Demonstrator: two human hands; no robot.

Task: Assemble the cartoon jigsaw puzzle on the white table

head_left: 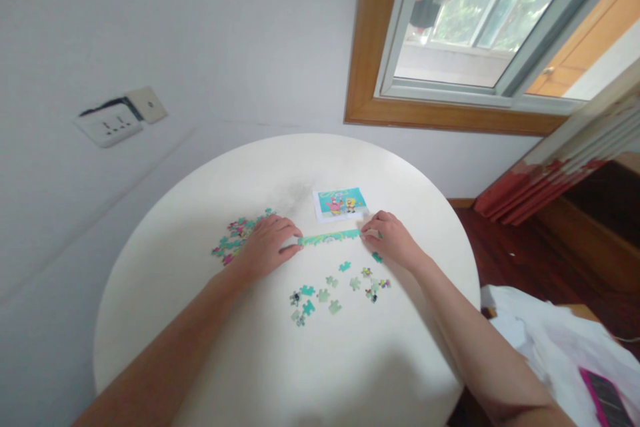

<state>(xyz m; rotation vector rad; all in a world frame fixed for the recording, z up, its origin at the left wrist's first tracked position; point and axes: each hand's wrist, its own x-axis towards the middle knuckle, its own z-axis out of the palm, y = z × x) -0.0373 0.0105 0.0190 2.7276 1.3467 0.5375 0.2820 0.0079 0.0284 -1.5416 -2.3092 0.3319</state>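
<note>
A joined strip of jigsaw puzzle pieces (330, 238), teal with pale swirls, lies flat on the round white table (240, 367). My left hand (270, 243) pinches its left end between thumb and fingers. At the strip's right end, my right hand (393, 238) grips with its fingertips. Just behind the strip lies a reference picture (341, 205) with a pink and a yellow cartoon figure. A heap of loose puzzle pieces (233, 240) sits left of my left hand, partly covered by it. Nearer to me, several scattered pieces (323, 295) lie apart from the strip.
A white wall with a socket (110, 123) stands behind the table, and a wood-framed window (450, 117) is at the upper right. Right of the table are a red curtain (520, 190) and white cloth or plastic (545, 337) with a pink-edged dark object (605, 397).
</note>
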